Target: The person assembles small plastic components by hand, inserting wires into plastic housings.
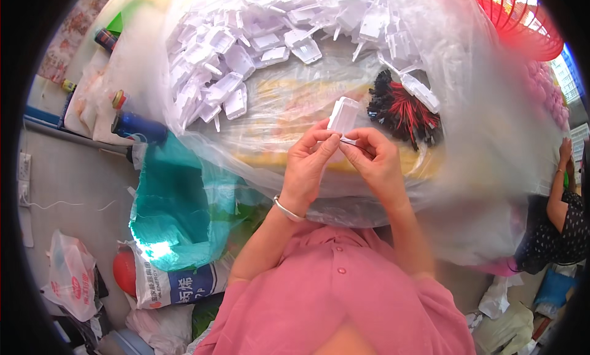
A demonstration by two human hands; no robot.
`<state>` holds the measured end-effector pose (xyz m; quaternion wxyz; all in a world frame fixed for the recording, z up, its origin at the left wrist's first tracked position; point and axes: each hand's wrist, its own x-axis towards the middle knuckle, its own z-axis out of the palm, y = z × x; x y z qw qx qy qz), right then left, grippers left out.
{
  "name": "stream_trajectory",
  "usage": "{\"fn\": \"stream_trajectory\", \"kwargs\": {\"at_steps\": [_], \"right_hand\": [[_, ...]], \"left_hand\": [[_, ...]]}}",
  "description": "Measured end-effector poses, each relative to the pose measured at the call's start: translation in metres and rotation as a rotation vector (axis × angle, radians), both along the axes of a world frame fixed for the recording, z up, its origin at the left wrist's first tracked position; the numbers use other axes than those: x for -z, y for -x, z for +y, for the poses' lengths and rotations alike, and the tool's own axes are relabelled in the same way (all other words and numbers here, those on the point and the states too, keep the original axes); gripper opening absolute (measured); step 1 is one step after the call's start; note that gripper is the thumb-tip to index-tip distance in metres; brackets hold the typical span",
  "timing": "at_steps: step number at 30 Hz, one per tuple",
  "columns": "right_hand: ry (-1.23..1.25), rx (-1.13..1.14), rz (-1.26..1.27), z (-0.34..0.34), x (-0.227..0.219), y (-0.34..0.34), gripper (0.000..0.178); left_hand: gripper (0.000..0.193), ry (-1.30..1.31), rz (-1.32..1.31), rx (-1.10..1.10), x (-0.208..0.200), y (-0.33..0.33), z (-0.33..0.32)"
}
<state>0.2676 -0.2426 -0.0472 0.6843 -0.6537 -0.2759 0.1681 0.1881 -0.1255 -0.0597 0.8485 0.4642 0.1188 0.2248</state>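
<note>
In front of my chest my left hand (311,163) is closed on a white plastic casing (345,114), a shallow box shape held tilted up. Fingertips of my right hand (378,164) pinch a thin dark wire (359,147) at the casing's near end; how the two meet is hidden by the fingers. Just beyond my right hand lies a bundle of red and black wires (409,112), with one white casing (420,93) resting over its far side. A large heap of similar white casings (221,60), several with narrow handles, curves round the table's far side.
Clear plastic sheeting (276,94) covers the yellowish tabletop. At the left hang a teal bag (166,195) and a dark blue bottle (140,126) beside the sheeting. A red wire basket (519,20) stands far right. Another person's arm (558,198) shows at the right edge.
</note>
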Motion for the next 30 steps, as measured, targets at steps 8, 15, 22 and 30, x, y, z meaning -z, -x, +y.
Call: {"fn": "stream_trajectory", "kwargs": {"at_steps": [8, 15, 22, 30], "right_hand": [[0.147, 0.111, -0.524, -0.004, -0.008, 0.002, 0.008], [0.084, 0.148, -0.379, -0.004, -0.02, 0.006, 0.006], [-0.02, 0.193, -0.274, -0.004, -0.026, 0.001, 0.006], [0.1, 0.31, -0.519, 0.008, -0.027, 0.0, 0.005]], "left_hand": [[0.012, 0.035, 0.044, -0.03, 0.0, 0.002, -0.007], [0.038, 0.295, 0.007, 0.007, 0.003, 0.006, 0.006], [0.055, 0.305, -0.051, 0.144, -0.021, 0.006, 0.012], [0.054, 0.111, 0.017, -0.048, -0.027, 0.008, 0.001]]}}
